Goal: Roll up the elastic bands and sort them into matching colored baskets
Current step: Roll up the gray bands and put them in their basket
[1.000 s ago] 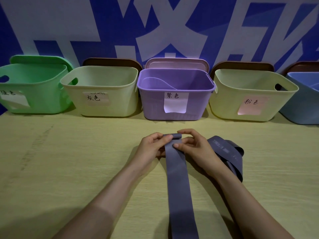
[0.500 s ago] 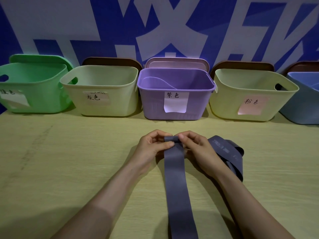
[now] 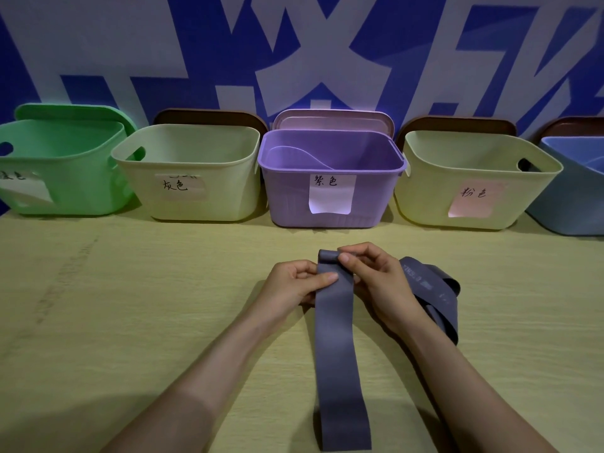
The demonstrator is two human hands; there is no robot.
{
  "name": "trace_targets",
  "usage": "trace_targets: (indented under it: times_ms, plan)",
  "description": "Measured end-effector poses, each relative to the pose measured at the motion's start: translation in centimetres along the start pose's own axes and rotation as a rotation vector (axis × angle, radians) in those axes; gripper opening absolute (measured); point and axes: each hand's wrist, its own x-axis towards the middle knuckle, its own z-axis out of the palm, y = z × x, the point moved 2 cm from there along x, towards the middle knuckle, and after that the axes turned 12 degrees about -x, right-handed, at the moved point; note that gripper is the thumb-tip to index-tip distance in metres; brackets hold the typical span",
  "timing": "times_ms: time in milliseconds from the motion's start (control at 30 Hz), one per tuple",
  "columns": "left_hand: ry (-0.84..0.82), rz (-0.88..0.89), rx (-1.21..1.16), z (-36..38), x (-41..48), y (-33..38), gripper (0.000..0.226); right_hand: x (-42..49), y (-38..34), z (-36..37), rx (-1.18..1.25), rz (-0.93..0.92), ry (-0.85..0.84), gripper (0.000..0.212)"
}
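Worktop (image 3: 130,322), pale wood grain. Dial centred on the hands.

- Grey-purple band (image 3: 338,348): lies flat on the worktop as a long strip, running from 6 o'clock at the near edge of the view up to the hands. Its far end is turned over into a small roll (image 3: 327,256).
- Left hand (image 3: 291,286): at 9 o'clock of the strip. The thumb is laid on top of the band's left edge and the other fingers (image 3: 305,274) are curled beside it, so the band is pinched just below the roll.
- Right hand (image 3: 380,282): at 3 o'clock of the strip. The thumb and forefinger are clenched on the right end of the roll.
- Second band (image 3: 431,289): same colour, a loose looped heap at 3 o'clock, just behind the right wrist. Print on it is too small to read.
- Baskets stand in a row along the far edge, from 10 to 2 o'clock: green basket (image 3: 75,184), cream basket (image 3: 228,191), purple basket (image 3: 287,197) at 12 o'clock, second cream basket (image 3: 421,197) with a pink label, blue basket (image 3: 572,210). A pale band shows inside the purple basket.
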Motion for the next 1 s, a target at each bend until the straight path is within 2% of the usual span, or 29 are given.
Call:
trace_targets:
  times_ms: [133, 233, 367, 467, 567, 667, 767, 1000]
  plan:
    - [0.023, -0.002, 0.008, -0.03, 0.04, 0.10, 0.018, -0.15, -0.08, 0.18, -0.051, -0.040, -0.007, 0.016]
    - [0.002, 0.000, 0.012, 0.02, -0.11, 0.16, 0.011, -0.20, 0.09, 0.02, -0.076, -0.052, -0.023, 0.017]
    - [-0.047, 0.001, 0.012, -0.11, -0.22, 0.44, 0.031, -0.16, 0.13, -0.17, -0.078, -0.057, -0.019, 0.016]
    - [-0.023, -0.006, 0.001, -0.09, -0.23, 0.55, 0.052, -0.15, 0.15, -0.07, -0.117, -0.086, -0.025, 0.017]
    - [0.029, 0.013, -0.032, -0.07, -0.10, 0.44, 0.040, -0.31, -0.09, 0.13, -0.195, -0.135, -0.044, 0.022]
    - [0.031, 0.014, -0.046, -0.02, 0.00, 0.33, 0.031, -0.32, -0.05, 0.17, -0.306, -0.159, -0.039, 0.036]
    - [0.022, 0.000, -0.089, -0.14, 0.01, 0.47, 0.029, -0.26, 0.15, 0.14, -0.414, -0.152, -0.029, 0.034]
    - [0.001, 0.011, -0.143, -0.50, 0.10, 0.53, 0.023, -0.18, 0.02, 0.32, -0.268, -0.069, -0.070, 0.026]
